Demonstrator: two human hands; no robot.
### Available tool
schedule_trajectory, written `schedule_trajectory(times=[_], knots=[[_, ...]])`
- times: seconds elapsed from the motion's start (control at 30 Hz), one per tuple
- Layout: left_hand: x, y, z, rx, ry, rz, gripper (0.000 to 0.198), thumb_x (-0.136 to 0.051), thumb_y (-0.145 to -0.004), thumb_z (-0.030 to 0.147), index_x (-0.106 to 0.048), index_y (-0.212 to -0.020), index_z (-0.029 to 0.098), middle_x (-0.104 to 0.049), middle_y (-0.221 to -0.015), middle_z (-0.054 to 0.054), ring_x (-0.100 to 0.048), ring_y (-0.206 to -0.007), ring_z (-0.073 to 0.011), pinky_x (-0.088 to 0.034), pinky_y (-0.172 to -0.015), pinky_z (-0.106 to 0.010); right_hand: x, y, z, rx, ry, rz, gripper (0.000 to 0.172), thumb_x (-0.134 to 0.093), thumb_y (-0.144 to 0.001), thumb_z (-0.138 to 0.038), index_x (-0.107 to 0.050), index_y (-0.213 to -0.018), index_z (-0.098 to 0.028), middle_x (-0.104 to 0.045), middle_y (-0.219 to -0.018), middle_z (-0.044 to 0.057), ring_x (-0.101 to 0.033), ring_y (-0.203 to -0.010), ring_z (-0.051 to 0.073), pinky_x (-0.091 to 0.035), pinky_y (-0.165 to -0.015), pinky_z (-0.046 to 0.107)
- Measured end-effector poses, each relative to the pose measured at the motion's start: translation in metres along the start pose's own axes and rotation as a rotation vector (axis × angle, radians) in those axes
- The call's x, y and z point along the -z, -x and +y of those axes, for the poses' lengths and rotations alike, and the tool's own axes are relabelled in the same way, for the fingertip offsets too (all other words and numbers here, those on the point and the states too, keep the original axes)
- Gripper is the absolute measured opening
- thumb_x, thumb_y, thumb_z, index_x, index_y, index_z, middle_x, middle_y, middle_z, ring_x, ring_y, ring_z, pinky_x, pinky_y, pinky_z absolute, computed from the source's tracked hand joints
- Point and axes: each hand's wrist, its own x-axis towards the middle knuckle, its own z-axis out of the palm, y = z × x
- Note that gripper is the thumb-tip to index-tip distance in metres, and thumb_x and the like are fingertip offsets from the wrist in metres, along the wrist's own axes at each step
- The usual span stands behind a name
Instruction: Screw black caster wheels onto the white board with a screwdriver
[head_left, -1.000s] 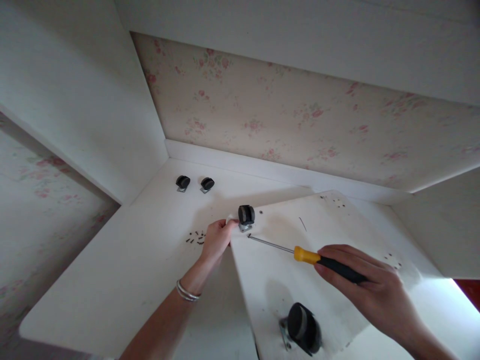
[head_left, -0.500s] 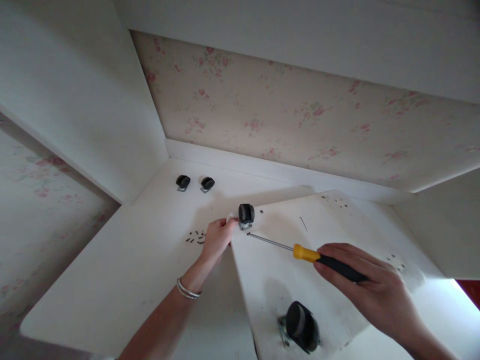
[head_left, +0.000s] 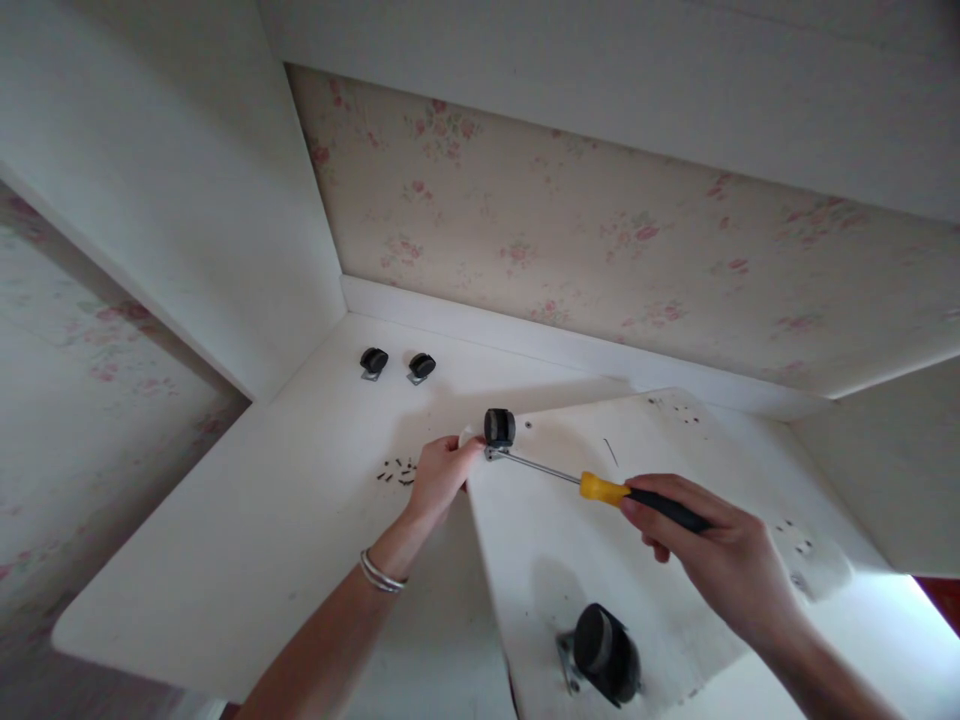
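My right hand (head_left: 705,540) is closed around a screwdriver (head_left: 604,490) with a yellow and black handle. Its metal shaft points left, and the tip meets the base plate of a black caster (head_left: 499,428) at the corner of a white board (head_left: 570,540). My left hand (head_left: 442,478) grips that board's corner beside the caster, thumb on top and the other fingers mostly hidden below. Nearer to me, a second caster (head_left: 606,655) stands on the same board. Several dark screws (head_left: 397,471) lie just left of my left hand.
Two loose casters (head_left: 373,362) sit on the white desk surface (head_left: 285,500) toward the back. A thin dark rod (head_left: 610,452) lies on the board, whose right corners show small holes. White panels and a floral-papered wall (head_left: 540,220) enclose the desk.
The screwdriver's tip has moved up from the board in front of the caster onto its base plate. My right hand has shifted slightly left; my left hand keeps its grip.
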Motion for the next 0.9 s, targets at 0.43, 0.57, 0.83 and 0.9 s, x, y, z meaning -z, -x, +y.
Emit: schedule_trajectory(times=[0.43,0.57,0.83,0.9], knots=[[-0.003,-0.004,-0.007,-0.013,0.02,0.025,0.033,-0.065,-0.072,0.045,-0.057,-0.058,0.016,-0.05,-0.052,0.001,-0.048,-0.047,-0.0122,-0.029,-0.041,-0.022,-0.004,-0.001,0.005,-0.292,-0.104,-0.05,0.045,-0.079,-0.064,-0.056,-0.076,-0.09,-0.02,-0.06,-0.056,0.001,-0.051,-0.051,0.014,-0.044,-0.05,0.028],[-0.002,-0.002,-0.007,-0.008,0.029,0.006,0.033,-0.065,-0.073,0.046,-0.058,-0.06,0.016,-0.05,-0.053,0.001,-0.047,-0.048,-0.0114,-0.027,-0.042,-0.022,-0.005,-0.002,0.01,-0.315,-0.118,-0.072,0.046,-0.078,-0.066,-0.056,-0.074,-0.094,-0.02,-0.061,-0.057,0.0,-0.05,-0.053,0.014,-0.043,-0.052,0.028],[-0.002,-0.002,-0.006,-0.005,0.043,0.016,0.031,-0.066,-0.072,0.041,-0.057,-0.059,0.016,-0.047,-0.052,0.003,-0.043,-0.047,-0.0099,-0.022,-0.042,-0.022,-0.002,-0.004,0.023,-0.337,-0.148,-0.104,0.047,-0.079,-0.068,-0.056,-0.073,-0.097,-0.02,-0.061,-0.058,0.0,-0.05,-0.054,0.014,-0.043,-0.053,0.028],[-0.002,-0.002,-0.007,-0.009,0.045,0.014,0.031,-0.066,-0.072,0.042,-0.057,-0.058,0.016,-0.048,-0.051,0.003,-0.043,-0.047,-0.0099,-0.022,-0.042,-0.022,-0.001,-0.003,0.027,-0.334,-0.162,-0.103,0.046,-0.079,-0.069,-0.055,-0.073,-0.099,-0.02,-0.062,-0.06,0.0,-0.05,-0.055,0.014,-0.042,-0.053,0.029]])
